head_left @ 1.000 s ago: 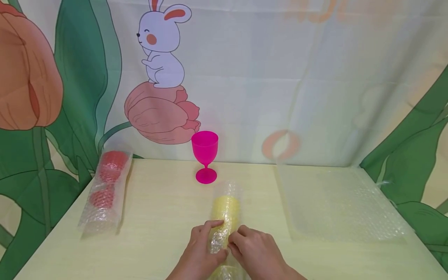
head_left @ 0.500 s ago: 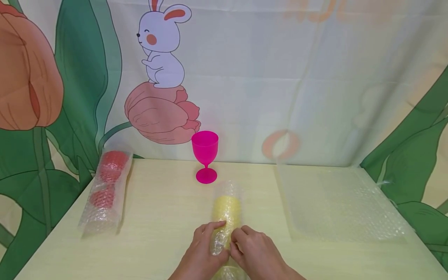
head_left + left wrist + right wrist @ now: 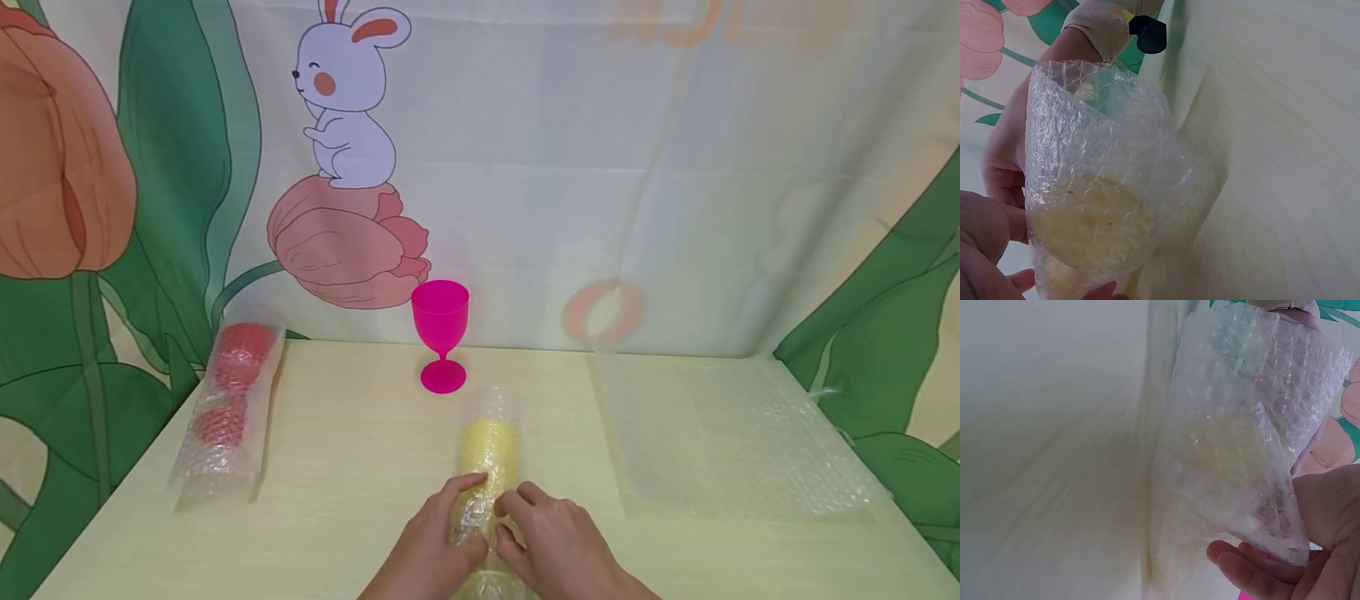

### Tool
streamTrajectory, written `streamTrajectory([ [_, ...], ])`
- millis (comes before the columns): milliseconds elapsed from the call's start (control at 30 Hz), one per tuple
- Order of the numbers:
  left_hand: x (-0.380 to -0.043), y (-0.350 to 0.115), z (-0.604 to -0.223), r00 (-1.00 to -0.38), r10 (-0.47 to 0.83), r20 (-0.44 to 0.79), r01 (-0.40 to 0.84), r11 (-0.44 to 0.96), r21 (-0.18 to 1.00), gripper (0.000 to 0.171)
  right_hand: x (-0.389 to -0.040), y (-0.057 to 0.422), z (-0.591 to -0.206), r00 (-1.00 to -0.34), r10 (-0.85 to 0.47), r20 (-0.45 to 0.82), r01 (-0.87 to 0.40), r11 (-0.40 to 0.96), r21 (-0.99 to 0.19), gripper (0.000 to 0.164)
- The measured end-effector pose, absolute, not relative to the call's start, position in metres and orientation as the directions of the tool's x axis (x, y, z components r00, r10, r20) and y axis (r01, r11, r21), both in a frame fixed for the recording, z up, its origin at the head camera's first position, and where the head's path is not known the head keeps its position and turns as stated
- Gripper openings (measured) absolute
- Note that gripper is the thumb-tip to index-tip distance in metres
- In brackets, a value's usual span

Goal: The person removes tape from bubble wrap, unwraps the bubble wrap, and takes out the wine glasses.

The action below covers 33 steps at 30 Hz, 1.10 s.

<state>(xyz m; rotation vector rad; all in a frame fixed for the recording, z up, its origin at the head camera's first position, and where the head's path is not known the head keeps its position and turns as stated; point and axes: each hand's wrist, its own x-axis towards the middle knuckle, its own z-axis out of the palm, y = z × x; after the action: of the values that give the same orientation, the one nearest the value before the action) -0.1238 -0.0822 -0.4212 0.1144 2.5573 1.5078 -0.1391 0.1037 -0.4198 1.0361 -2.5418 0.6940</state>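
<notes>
A red bundle [image 3: 227, 417] in bubble wrap lies at the far left of the table [image 3: 337, 517]. It is round and may roll if bumped. Next, a pink cup [image 3: 440, 317] stands up near the back. It has a thin stem, so a push on the yellow bundle could knock it over. The left hand [image 3: 431, 533] is curled round the yellow bundle [image 3: 490, 454], which lies at the front middle. If that hand lets go, the wrap may puff up and come undone. The end nearest the person looks baggy, so the yellow thing inside might slide out. The right hand's [image 3: 558, 533] fingers touch the wrap by its corner [image 3: 1294, 553]; I cannot tell if they pinch it. A slip there could let the corner spring up. On the right, a flat bubble sheet [image 3: 735, 442] might catch on the right arm.
</notes>
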Motion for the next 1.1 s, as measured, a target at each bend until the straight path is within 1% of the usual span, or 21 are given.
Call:
streamTrajectory([
  [100, -0.1228, -0.0819, -0.4212, -0.984, 0.154, -0.088, -0.003, 0.481, 0.877, 0.068, -0.1395, 0.1047, -0.4208, -0.667, -0.568, 0.482, -0.733, 0.618, -0.285, 0.016],
  [167, -0.1214, -0.0817, -0.4213, -0.985, 0.158, -0.072, 0.013, 0.479, 0.878, 0.068, -0.1391, 0.1043, -0.4207, -0.662, -0.568, 0.488, -0.737, 0.613, -0.286, 0.019],
  [300, -0.1193, -0.0803, -0.4210, -0.986, 0.160, -0.054, 0.031, 0.486, 0.873, 0.069, -0.1380, 0.1036, -0.4207, -0.690, -0.556, 0.463, -0.717, 0.609, -0.338, 0.020],
  [500, -0.1175, -0.0779, -0.4198, -0.987, 0.144, -0.068, 0.013, 0.500, 0.866, 0.071, -0.1379, 0.1034, -0.4202, -0.739, -0.539, 0.405, -0.674, 0.604, -0.425, 0.017],
  [667, -0.1161, -0.0772, -0.4201, -0.990, 0.127, -0.059, 0.014, 0.512, 0.859, 0.071, -0.1381, 0.1039, -0.4192, -0.763, -0.536, 0.361, -0.646, 0.613, -0.455, 0.013],
  [767, -0.1159, -0.0774, -0.4204, -0.991, 0.123, -0.057, 0.014, 0.511, 0.859, 0.070, -0.1382, 0.1043, -0.4198, -0.755, -0.537, 0.375, -0.655, 0.616, -0.437, 0.008],
  [933, -0.1158, -0.0780, -0.4204, -0.989, 0.133, -0.067, 0.009, 0.502, 0.865, 0.069, -0.1379, 0.1042, -0.4193, -0.714, -0.553, 0.430, -0.697, 0.621, -0.359, 0.016],
  [1100, -0.1160, -0.0779, -0.4202, -0.989, 0.133, -0.067, 0.011, 0.511, 0.859, 0.067, -0.1373, 0.1030, -0.4168, -0.693, -0.576, 0.433, -0.714, 0.630, -0.305, 0.012],
])
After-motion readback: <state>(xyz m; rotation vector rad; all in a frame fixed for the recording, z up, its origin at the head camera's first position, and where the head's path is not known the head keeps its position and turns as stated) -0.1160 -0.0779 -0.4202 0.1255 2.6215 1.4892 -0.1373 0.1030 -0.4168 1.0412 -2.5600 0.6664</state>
